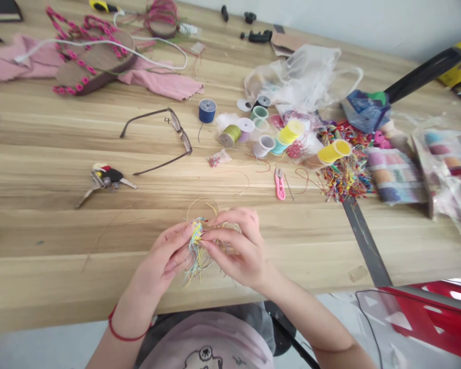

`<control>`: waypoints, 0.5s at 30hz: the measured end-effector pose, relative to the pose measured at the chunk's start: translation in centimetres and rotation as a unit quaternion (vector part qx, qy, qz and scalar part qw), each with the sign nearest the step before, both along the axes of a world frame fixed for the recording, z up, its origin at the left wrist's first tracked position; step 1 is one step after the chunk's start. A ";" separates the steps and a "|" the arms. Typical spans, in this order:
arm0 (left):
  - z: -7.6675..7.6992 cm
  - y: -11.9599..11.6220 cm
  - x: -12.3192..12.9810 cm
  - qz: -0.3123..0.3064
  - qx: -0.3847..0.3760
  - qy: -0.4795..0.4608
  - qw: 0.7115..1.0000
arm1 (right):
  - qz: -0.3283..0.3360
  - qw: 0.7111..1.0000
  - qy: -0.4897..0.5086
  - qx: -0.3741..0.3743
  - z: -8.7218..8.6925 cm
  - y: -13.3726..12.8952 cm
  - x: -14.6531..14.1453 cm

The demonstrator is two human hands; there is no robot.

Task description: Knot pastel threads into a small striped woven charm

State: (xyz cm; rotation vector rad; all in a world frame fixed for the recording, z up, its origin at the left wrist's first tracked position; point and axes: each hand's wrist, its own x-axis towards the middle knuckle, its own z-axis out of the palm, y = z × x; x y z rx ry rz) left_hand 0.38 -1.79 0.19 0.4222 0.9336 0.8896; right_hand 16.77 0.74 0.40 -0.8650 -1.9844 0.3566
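Note:
A small knotted bundle of yellow and light blue threads is held above the table near its front edge, with loose ends hanging down. My left hand has its thumb and fingers closed on the bundle's left side. At the right side of the bundle, my right hand pinches at the threads with thumb and index finger. Whether a fine tool is between those fingertips is too small to tell. Thin loose strands curl behind and below both hands. A red string bracelet circles my left wrist.
Glasses, keys and a small bead bag lie beyond my hands. Pink snips, thread spools and a tangled thread pile are to the right. A pink cloth lies at the back left.

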 end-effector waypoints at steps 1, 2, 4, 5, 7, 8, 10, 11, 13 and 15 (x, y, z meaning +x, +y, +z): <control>0.0 0.0 0.0 -0.003 -0.002 0.005 1.000 | 0.003 1.000 0.001 0.007 0.0 0.0 0.1; 0.0 0.0 0.0 -0.007 -0.004 0.007 1.000 | 0.007 1.000 0.005 0.017 0.0 0.0 0.3; -0.1 0.0 0.0 -0.011 -0.008 0.008 1.000 | 0.017 0.999 0.012 0.038 0.1 0.0 0.5; -0.1 0.0 0.0 -0.009 -0.009 0.008 1.000 | 0.022 0.999 0.012 0.041 0.1 0.1 0.6; -0.2 -0.1 0.0 0.002 -0.005 0.010 1.000 | 0.032 0.999 0.006 0.014 0.1 0.2 0.6; -0.2 -0.1 0.0 0.008 -0.003 0.010 1.000 | 0.038 0.999 0.002 -0.014 0.1 0.2 0.6; -0.3 -0.1 0.0 0.012 0.000 0.007 1.000 | 0.058 0.995 -0.004 -0.078 0.2 0.3 0.4; -0.2 0.0 0.0 0.012 0.000 0.005 1.000 | 0.070 0.992 -0.004 -0.103 0.3 0.3 0.3; -0.1 0.0 0.1 0.014 -0.001 0.006 1.000 | 0.092 0.987 0.001 -0.134 0.5 0.3 0.3; 0.1 0.1 0.1 0.018 0.000 0.028 0.999 | 0.108 0.982 0.016 -0.155 0.7 0.4 0.4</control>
